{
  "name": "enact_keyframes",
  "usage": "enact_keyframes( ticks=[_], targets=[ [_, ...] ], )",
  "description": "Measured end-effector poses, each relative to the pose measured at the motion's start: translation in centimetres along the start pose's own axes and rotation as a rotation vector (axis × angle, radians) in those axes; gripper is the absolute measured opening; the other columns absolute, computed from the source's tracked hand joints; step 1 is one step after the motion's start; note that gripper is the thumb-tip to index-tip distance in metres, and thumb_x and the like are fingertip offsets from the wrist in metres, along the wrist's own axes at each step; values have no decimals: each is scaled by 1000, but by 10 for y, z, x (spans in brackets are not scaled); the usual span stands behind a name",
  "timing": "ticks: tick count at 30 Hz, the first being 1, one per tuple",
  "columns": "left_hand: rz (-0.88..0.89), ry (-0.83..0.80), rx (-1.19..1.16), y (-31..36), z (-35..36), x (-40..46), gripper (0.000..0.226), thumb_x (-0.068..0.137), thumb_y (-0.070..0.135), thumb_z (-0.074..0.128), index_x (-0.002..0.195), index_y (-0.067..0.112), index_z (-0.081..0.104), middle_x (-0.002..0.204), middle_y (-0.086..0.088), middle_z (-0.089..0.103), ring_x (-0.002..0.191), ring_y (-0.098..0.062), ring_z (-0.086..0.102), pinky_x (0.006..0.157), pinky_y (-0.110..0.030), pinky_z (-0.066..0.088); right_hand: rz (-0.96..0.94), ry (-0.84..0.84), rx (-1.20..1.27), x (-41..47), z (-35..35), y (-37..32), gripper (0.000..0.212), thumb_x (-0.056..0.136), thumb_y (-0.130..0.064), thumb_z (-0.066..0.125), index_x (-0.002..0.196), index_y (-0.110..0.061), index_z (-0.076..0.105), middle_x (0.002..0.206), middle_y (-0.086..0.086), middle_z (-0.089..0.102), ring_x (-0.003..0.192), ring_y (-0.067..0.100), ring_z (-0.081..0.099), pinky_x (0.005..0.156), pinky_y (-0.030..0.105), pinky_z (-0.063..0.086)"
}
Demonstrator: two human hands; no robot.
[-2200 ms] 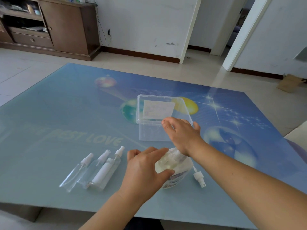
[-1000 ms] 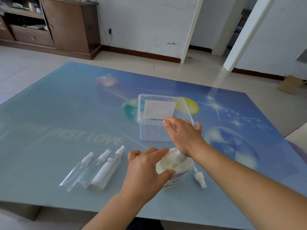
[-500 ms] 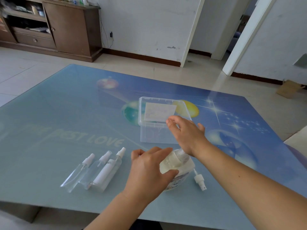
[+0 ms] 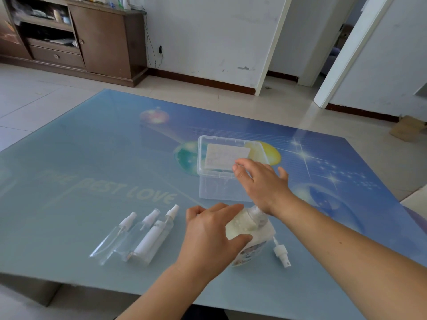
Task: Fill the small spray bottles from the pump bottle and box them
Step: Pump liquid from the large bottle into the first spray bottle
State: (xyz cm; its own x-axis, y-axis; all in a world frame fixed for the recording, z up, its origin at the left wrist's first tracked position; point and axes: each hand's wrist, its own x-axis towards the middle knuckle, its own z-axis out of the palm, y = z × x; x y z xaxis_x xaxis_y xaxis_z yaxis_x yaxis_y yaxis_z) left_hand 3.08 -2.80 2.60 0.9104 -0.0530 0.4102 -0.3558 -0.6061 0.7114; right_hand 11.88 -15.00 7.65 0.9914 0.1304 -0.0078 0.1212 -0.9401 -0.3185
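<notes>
The pump bottle [image 4: 248, 227], full of pale yellowish liquid, stands near the table's front edge. My left hand [image 4: 208, 236] grips its body from the left. My right hand [image 4: 261, 183] lies over its top with fingers stretched out, hiding the pump head. Three small clear spray bottles [image 4: 138, 239] lie side by side on the table to the left of my left hand. A loose white spray head [image 4: 280, 255] lies just right of the pump bottle. The clear plastic box [image 4: 208, 188] stands behind the pump bottle, partly covered by my right hand.
The glass table [image 4: 80, 169] has a blue printed top, and its front edge runs just below my forearms. A brown cabinet [image 4: 101, 38] stands by the far wall. A doorway opens at the back right.
Both hands stay on the pump bottle in nearly the same pose. The view has tilted up a little, showing more of the room.
</notes>
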Motion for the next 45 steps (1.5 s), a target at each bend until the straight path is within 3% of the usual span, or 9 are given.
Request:
enact_keyframes(
  ticks=[3, 9, 16, 22, 26, 33, 45],
  targets=[
    [-5, -9, -5, -2, 2, -3, 39, 59, 40, 67, 97, 28, 68, 77, 15, 63, 68, 10, 37, 77, -20, 32, 17, -4, -2, -1, 5, 4, 45, 99, -52, 18, 130, -35, 45, 135, -10, 50, 129, 17, 38, 112, 53, 4],
    [-41, -62, -7, -5, 4, -8, 44, 63, 44, 63, 106, 34, 65, 87, 16, 64, 75, 8, 40, 83, -21, 30, 39, -28, -7, -3, 15, 9, 46, 98, -53, 18, 128, -34, 47, 130, -8, 54, 126, 16, 42, 112, 53, 5],
    [-30, -42, 4, 3, -3, 1, 44, 61, 43, 64, 103, 31, 66, 87, 15, 64, 77, -10, 54, 86, -20, 28, 13, 34, 16, -1, -1, 0, 45, 99, -50, 19, 135, -34, 41, 137, -9, 48, 131, 18, 37, 112, 53, 2],
    [-44, -74, -12, -2, -1, -1, 41, 61, 47, 61, 99, 33, 66, 83, 15, 63, 74, -8, 54, 85, -22, 27, 12, 19, -5, -3, 5, 3, 46, 98, -51, 16, 129, -34, 45, 133, -12, 51, 130, 16, 38, 112, 54, 4],
    [-55, -93, -9, -6, 2, -5, 42, 63, 46, 61, 103, 36, 64, 85, 17, 62, 76, 2, 45, 83, -23, 30, 29, -9, -20, -4, 14, 6, 46, 98, -52, 16, 127, -34, 47, 130, -10, 54, 128, 16, 40, 112, 54, 5],
    [-66, -78, -12, -2, 0, -3, 46, 62, 46, 62, 105, 33, 65, 89, 16, 64, 81, -9, 55, 88, -19, 24, 34, -4, 5, -2, 4, 3, 46, 98, -52, 18, 134, -34, 41, 138, -9, 48, 132, 18, 36, 112, 54, 3],
    [-71, -95, -20, -2, 0, -3, 44, 62, 46, 62, 104, 34, 64, 88, 16, 64, 80, -8, 55, 86, -25, 28, 7, -1, 4, -3, 5, 4, 48, 97, -55, 16, 130, -35, 45, 135, -11, 51, 128, 17, 42, 111, 55, 4]
  ],
)
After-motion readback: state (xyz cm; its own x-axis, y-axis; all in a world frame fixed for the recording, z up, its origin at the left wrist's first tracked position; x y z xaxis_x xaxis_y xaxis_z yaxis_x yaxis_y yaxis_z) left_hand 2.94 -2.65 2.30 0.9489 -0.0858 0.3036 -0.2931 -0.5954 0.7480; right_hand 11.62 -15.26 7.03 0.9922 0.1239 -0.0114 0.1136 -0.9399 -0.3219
